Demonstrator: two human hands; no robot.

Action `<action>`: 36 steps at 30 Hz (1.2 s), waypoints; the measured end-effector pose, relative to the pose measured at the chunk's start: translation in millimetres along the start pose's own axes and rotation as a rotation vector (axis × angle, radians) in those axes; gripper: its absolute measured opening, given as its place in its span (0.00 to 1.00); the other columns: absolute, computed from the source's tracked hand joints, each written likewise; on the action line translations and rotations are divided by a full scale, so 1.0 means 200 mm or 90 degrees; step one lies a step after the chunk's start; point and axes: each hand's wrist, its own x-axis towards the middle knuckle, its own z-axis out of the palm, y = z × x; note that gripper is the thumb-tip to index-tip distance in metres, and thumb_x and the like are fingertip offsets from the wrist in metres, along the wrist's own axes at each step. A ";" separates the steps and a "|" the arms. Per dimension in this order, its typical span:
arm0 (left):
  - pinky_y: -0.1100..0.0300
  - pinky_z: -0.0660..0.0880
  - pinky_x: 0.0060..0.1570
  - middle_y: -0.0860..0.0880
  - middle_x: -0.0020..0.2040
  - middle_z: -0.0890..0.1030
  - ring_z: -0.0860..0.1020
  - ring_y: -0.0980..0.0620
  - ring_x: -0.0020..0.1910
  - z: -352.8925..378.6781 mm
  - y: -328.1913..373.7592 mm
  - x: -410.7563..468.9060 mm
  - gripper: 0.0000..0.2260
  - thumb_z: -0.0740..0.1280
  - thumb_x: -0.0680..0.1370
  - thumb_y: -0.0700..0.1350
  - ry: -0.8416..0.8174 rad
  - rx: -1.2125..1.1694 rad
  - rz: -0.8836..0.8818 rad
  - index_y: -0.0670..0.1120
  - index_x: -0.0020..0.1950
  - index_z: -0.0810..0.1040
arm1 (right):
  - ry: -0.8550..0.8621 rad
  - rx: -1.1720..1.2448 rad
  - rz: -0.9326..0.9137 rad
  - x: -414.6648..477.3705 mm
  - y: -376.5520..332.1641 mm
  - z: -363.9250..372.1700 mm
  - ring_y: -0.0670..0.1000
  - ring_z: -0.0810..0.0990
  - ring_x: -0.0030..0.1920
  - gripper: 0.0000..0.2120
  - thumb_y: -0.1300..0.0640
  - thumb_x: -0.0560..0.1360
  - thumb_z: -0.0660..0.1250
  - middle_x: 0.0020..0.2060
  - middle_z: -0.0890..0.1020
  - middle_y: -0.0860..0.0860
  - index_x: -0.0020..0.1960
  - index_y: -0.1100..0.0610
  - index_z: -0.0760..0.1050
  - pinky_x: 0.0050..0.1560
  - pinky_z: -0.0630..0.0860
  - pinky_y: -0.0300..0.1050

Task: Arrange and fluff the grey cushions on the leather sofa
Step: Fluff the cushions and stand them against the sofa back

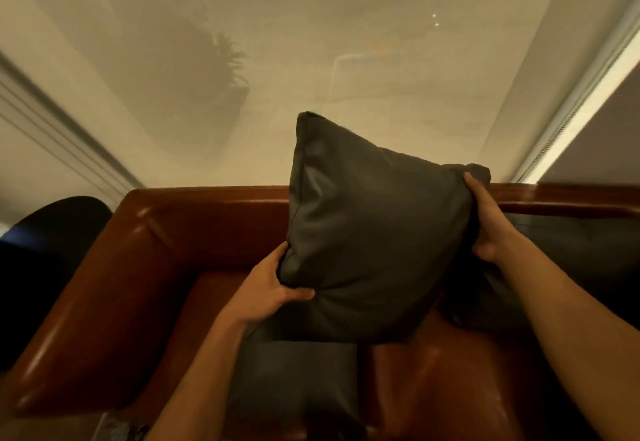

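A dark grey cushion is held up on one corner above the brown leather sofa, tilted like a diamond. My left hand grips its lower left corner. My right hand grips its upper right corner. A second grey cushion lies flat on the seat below the held one. A third grey cushion leans against the sofa back at the right, partly hidden by my right forearm.
The sofa's left armrest and backrest frame the seat. A frosted glass wall rises behind the sofa, with a blurred plant behind it. A dark rounded chair back stands left of the sofa.
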 end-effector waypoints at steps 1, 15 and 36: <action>0.52 0.70 0.73 0.54 0.75 0.73 0.74 0.53 0.72 0.04 0.04 0.05 0.49 0.84 0.67 0.45 -0.013 0.026 -0.006 0.51 0.82 0.60 | 0.000 0.008 -0.003 0.01 0.00 -0.07 0.58 0.79 0.59 0.32 0.29 0.64 0.74 0.58 0.83 0.52 0.59 0.50 0.80 0.66 0.72 0.57; 0.45 0.70 0.73 0.52 0.68 0.81 0.78 0.49 0.67 0.48 0.24 0.69 0.47 0.79 0.62 0.70 0.028 -0.369 -0.092 0.52 0.76 0.72 | 0.201 0.137 -0.114 0.23 0.24 -0.37 0.53 0.79 0.62 0.43 0.37 0.64 0.78 0.64 0.80 0.49 0.74 0.49 0.71 0.66 0.74 0.55; 0.41 0.66 0.75 0.54 0.70 0.77 0.73 0.47 0.71 0.72 -0.32 1.35 0.34 0.65 0.75 0.71 -0.045 -0.414 -0.338 0.57 0.77 0.70 | 0.255 -0.117 0.034 0.90 0.50 -0.43 0.57 0.75 0.69 0.41 0.34 0.70 0.73 0.71 0.75 0.47 0.78 0.46 0.66 0.66 0.72 0.57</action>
